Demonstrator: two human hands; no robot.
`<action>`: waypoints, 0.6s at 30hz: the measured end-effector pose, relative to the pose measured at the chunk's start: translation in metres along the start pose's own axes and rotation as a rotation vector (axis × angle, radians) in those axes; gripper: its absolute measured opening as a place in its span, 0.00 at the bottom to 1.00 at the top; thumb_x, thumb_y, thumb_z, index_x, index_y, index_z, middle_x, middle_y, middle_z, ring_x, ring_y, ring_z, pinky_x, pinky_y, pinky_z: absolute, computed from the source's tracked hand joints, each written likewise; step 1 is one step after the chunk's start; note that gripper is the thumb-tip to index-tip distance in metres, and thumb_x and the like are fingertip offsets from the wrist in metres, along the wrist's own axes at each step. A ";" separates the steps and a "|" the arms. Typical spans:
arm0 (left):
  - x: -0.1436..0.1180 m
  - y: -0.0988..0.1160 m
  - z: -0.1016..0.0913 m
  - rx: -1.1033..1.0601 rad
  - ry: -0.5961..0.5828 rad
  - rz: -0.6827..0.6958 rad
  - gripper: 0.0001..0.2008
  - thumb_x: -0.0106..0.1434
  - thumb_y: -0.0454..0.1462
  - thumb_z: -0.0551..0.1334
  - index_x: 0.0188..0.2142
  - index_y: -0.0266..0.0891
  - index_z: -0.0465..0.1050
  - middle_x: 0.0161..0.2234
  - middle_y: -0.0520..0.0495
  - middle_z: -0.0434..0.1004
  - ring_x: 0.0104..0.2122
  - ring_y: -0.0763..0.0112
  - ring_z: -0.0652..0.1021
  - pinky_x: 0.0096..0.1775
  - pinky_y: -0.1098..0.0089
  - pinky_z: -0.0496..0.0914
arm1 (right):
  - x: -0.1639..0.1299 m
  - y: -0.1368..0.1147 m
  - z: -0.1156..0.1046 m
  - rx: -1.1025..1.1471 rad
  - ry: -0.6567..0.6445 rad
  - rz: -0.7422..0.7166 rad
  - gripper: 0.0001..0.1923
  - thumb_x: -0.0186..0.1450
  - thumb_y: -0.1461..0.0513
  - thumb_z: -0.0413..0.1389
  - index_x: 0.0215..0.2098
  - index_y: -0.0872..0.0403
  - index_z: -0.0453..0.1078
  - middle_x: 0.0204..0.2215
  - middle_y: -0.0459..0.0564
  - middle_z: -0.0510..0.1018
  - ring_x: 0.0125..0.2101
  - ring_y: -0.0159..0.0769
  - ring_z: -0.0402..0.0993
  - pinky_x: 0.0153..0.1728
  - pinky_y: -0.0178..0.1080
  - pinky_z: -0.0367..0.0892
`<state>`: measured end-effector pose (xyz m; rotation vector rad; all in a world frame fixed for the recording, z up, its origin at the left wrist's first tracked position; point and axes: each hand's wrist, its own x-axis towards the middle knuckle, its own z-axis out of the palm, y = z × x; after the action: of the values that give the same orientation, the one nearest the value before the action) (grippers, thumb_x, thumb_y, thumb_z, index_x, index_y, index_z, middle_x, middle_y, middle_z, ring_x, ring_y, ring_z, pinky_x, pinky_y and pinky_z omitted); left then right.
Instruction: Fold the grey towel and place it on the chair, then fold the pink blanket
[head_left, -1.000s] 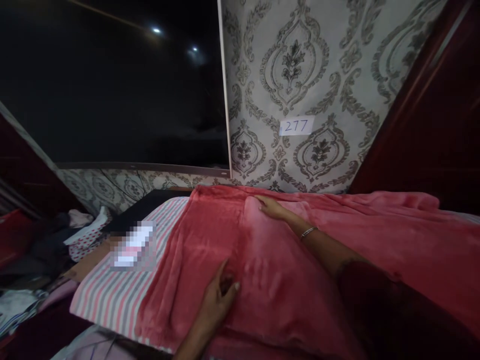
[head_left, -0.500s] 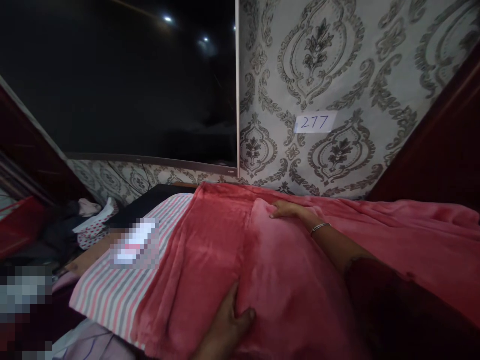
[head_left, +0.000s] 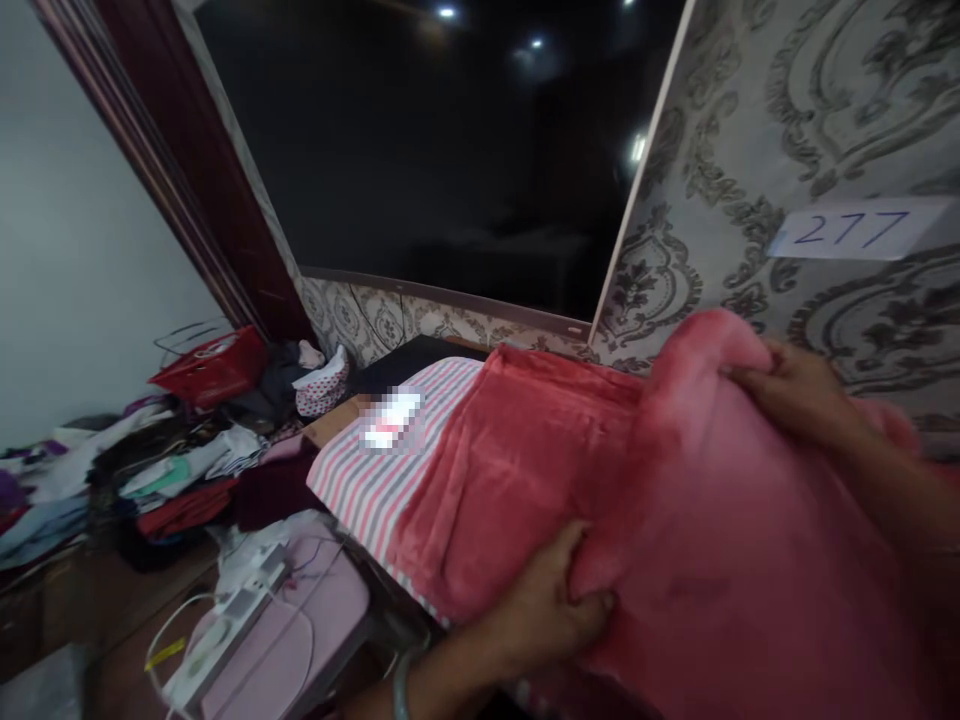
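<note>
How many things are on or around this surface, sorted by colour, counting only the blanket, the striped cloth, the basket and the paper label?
Pink-red: 1, the blanket, gripped by the left hand and right hand
Red: 1, the basket
Pink, grey and white stripes: 1, the striped cloth
White: 1, the paper label
Total: 4

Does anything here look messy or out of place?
Yes. A jumbled heap of mixed clothes sprawls over the floor at the left, beside a tilted red wire basket. On the bed, the left hand and right hand grip a fluffy pink blanket, bunched and lifted off the striped sheet.
</note>
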<state>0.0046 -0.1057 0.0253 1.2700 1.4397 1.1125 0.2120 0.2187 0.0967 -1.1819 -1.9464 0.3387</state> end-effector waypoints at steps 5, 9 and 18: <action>-0.014 0.034 -0.076 -0.009 0.189 0.053 0.33 0.58 0.48 0.62 0.61 0.40 0.65 0.53 0.44 0.76 0.49 0.56 0.77 0.49 0.59 0.74 | 0.028 -0.093 0.005 0.035 0.039 -0.021 0.05 0.60 0.54 0.57 0.31 0.45 0.67 0.30 0.48 0.76 0.34 0.45 0.73 0.40 0.50 0.70; -0.022 0.010 -0.142 -0.071 0.243 0.054 0.35 0.52 0.53 0.68 0.55 0.37 0.69 0.54 0.40 0.75 0.53 0.52 0.75 0.54 0.57 0.70 | 0.031 -0.130 0.085 -0.027 -0.105 -0.097 0.08 0.60 0.57 0.59 0.36 0.50 0.69 0.38 0.53 0.79 0.39 0.46 0.74 0.44 0.48 0.69; -0.029 -0.075 -0.187 -0.177 0.349 -0.203 0.33 0.52 0.54 0.70 0.52 0.40 0.68 0.46 0.44 0.79 0.42 0.60 0.80 0.45 0.62 0.75 | 0.017 -0.116 0.231 -0.144 -0.382 -0.105 0.15 0.61 0.61 0.60 0.46 0.55 0.74 0.46 0.54 0.81 0.46 0.42 0.76 0.44 0.36 0.68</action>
<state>-0.1909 -0.1524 -0.0086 0.8127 1.6423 1.3331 -0.0379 0.2121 0.0278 -1.1634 -2.3886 0.3961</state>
